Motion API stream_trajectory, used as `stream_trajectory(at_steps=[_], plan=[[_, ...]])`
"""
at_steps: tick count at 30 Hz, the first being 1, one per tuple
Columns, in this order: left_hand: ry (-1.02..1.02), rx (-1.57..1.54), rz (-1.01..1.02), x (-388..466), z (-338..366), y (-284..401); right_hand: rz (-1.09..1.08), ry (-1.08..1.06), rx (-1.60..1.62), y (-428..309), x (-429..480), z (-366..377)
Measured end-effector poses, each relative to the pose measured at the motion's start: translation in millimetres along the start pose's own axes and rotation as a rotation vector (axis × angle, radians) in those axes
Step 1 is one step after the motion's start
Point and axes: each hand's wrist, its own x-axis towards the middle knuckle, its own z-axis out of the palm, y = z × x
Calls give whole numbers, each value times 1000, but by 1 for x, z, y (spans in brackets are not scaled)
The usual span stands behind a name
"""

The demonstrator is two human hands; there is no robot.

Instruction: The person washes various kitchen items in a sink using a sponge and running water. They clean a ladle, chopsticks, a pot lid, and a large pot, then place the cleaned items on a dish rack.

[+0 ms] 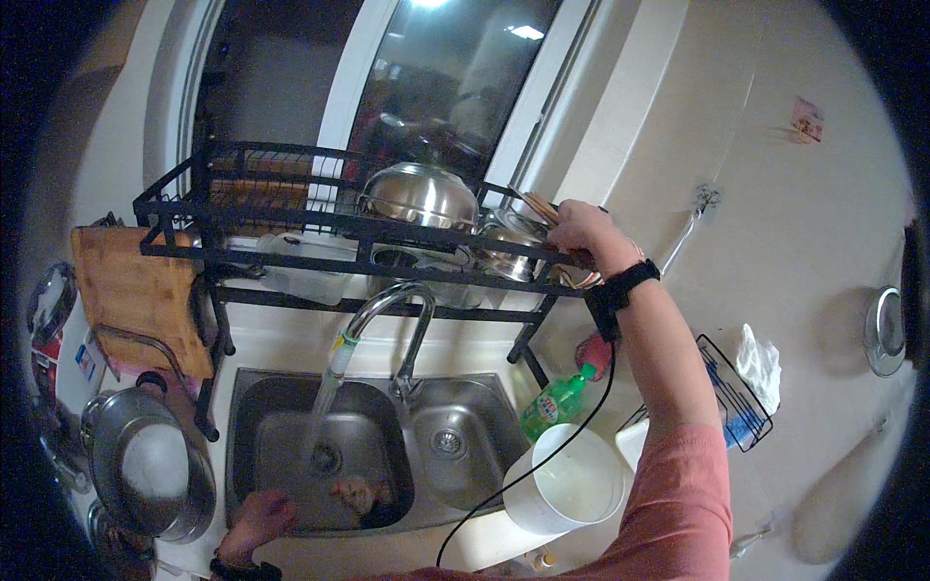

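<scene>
My right hand [580, 226] reaches to the right end of a black metal dish rack [327, 218], its fingers closed around a bundle of thin chopsticks [539, 206]. Some of the sticks look wooden and their lower ends are hidden. My left hand [267, 514] hovers at the near left edge of the large sink basin [283, 436]; its fingers are blurred and seem loosely curled. Water streams from the chrome faucet [396, 294] into that basin. A crumpled pale and reddish item [356, 496] lies on the basin floor, too unclear to name.
Steel bowls [421, 194] and clear plastic containers [301, 272] sit on the rack. Right of the small basin [465, 443] stand a green detergent bottle [556, 403] and a white bucket [567, 479], crossed by a black cable [538, 465]. A cutting board [138, 298] and pan [149, 465] stand left.
</scene>
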Motion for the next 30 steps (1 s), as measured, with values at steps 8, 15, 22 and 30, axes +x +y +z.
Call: stream_trajectory(at_steps=[8, 15, 22, 30], plan=[[11, 142, 37, 3, 0, 15, -59, 25, 47, 15, 19, 17], [8, 300, 238, 5, -8, 22, -16, 319, 213, 12, -23, -35], [-118, 10, 136, 22, -4, 41, -525, 23, 965, -90, -202, 31], [-168, -922, 30, 62, 27, 44, -444, -874, 1197, -217, -247, 240]])
